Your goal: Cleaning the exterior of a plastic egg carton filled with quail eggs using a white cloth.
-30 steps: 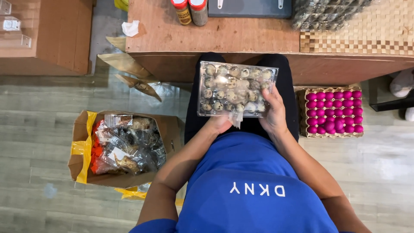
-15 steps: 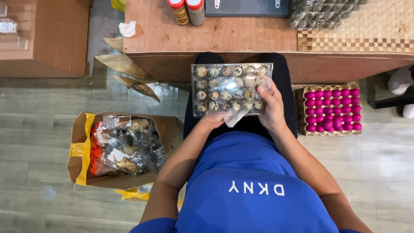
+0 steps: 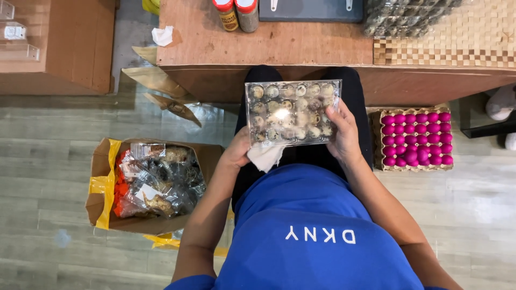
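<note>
Both forearms reach forward over the lap, elbows bent; the left hand [image 3: 236, 153] curls under with fingers closed in a grip; the right hand [image 3: 344, 137] clasps with fingers wrapped upward.

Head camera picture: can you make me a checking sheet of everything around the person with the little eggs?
Surface: brown wooden counter, with a woven mat on its right part.
Job's things: clear plastic tray of small speckled eggs, held above the lap; white cloth under its near left corner.
Clutter: two spice jars, a dark tray, stacked clear egg packs, crumpled tissue.
Grippers: left hand holds the cloth at the tray's corner; right hand grips the tray's right edge.
Cables: nothing seen.
Surroundings: cardboard box of plastic wrappers on the floor, carton of pink eggs, wooden cabinet, grey plank floor.
</note>
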